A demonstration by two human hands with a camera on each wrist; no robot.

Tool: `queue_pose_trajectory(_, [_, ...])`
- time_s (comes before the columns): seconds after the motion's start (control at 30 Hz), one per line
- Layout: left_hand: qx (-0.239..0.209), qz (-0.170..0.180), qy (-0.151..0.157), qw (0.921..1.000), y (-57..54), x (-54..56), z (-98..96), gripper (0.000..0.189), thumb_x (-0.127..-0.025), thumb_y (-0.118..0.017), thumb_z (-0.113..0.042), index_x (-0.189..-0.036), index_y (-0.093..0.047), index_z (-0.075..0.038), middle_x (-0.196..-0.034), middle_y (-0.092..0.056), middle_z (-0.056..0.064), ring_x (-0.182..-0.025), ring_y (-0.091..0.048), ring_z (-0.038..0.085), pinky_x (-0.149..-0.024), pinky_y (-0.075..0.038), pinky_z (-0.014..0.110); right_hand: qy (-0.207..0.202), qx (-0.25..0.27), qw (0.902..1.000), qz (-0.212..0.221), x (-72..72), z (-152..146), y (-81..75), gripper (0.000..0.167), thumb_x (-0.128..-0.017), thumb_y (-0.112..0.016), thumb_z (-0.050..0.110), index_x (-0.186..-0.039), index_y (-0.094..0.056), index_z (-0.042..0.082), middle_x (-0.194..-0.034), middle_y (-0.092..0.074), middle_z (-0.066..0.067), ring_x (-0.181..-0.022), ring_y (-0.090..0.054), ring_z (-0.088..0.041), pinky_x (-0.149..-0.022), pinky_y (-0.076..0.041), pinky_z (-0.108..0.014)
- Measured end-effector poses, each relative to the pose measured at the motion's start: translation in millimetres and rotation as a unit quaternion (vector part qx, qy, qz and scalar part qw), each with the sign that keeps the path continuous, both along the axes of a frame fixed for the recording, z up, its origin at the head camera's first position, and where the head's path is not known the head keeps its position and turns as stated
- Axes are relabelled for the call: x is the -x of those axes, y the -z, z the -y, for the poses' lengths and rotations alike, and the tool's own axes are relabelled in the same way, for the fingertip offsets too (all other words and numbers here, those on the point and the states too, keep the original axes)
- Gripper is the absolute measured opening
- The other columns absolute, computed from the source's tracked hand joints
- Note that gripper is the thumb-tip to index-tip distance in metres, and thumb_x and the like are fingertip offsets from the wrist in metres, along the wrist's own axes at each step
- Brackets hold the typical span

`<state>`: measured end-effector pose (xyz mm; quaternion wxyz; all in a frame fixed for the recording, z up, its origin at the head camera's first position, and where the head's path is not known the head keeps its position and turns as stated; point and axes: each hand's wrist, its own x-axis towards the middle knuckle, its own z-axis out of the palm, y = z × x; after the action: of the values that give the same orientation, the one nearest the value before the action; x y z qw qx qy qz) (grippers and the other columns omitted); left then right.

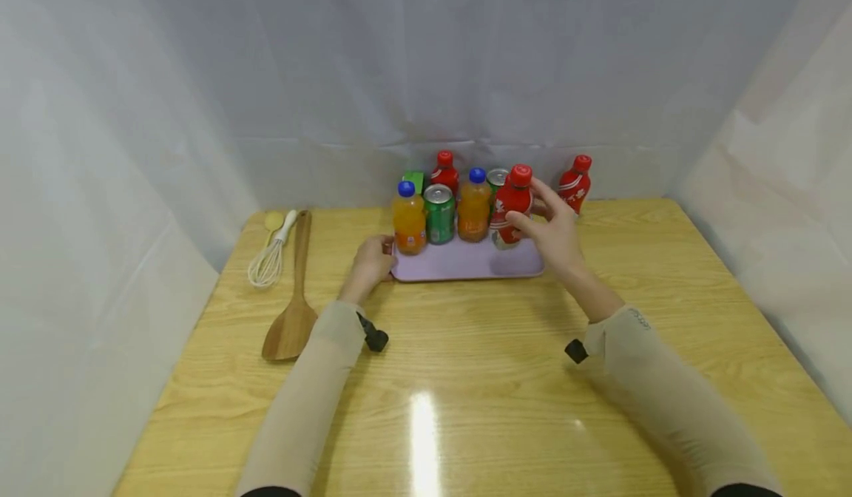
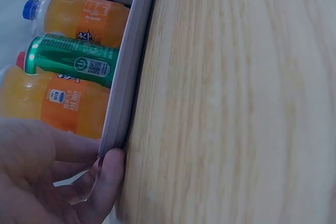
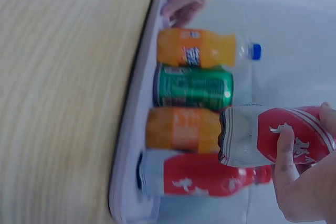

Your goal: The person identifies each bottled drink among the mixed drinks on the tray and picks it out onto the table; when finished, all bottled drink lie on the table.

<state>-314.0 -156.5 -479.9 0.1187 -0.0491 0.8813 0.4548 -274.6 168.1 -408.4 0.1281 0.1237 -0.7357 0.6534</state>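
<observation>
Left of frame, near to far: one spatula (image 1: pixel 290 330), one whisk (image 1: pixel 268 262), one spoon (image 1: pixel 274 222). Centre: left hand (image 1: pixel 371 260) pinching the tray (image 1: pixel 459 264) at its left end; right hand (image 1: pixel 558 239) gripping one red bottle (image 1: pixel 514 198) above the tray's right part. Front row: two orange bottles (image 1: pixel 409 225), one can (image 1: pixel 439 220), a second red bottle (image 3: pixel 194 176) (right wrist view). Behind: a third red bottle (image 1: pixel 444 174), second can (image 1: pixel 497 178), one green box (image 1: pixel 413 179); right of these, a fourth red bottle (image 1: pixel 576 184).

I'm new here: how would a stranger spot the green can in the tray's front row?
On the wooden table, find the pale purple tray near the far edge. In its front row, the green can stands between two orange bottles. It differs from them by its flat silver top, and from the second green can by standing nearer the front.
</observation>
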Motion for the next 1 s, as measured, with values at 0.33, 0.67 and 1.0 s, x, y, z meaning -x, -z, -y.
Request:
queue_pose_trajectory(0.33, [0.004,-0.001,-0.002,1.0,0.7,-0.3,0.5,0.056,-0.1,-0.056,0.0,-0.155,-0.049,-0.002,-0.135,-0.059,0.02,-0.101,-0.061,0.023,-0.063,-0.059,0.02,0.089,0.051,0.9947,0.009,9.9,-45.8,-6.8,0.064,-0.093,-0.079,0.009,-0.152,-0.052,0.013,-0.12,-0.058,0.009,-0.097,-0.059,-0.011,-0.065,-0.062,-0.015])
queue_pose_trajectory(0.67, [0.0,0.014,-0.001,0.9999,-1.3,2.0,0.6,0.056,-0.102,-0.057,-0.001,-0.157,-0.047,-0.004,-0.139,-0.058,0.019,-0.106,-0.062,0.025,-0.068,-0.061,0.022,0.136,0.126,0.982,0.036,26.7,-96.8,-3.9,0.067,-0.092,-0.08,0.006,-0.153,-0.054,0.016,-0.124,-0.058,0.007,-0.094,-0.063,-0.009,-0.061,-0.061,-0.015])
queue_pose_trajectory(1.0, [0.0,0.01,-0.004,0.9999,0.8,4.1,1.5,0.056,-0.101,-0.059,-0.001,-0.156,-0.048,-0.005,-0.139,-0.058,0.019,-0.101,-0.063,0.024,-0.065,-0.062,0.022,0.215,0.065,0.9698,0.096,46.1,-133.5,4.4,0.068,-0.095,-0.076,0.013,-0.157,-0.049,0.024,-0.133,-0.052,0.009,-0.099,-0.056,-0.007,-0.065,-0.059,-0.012])
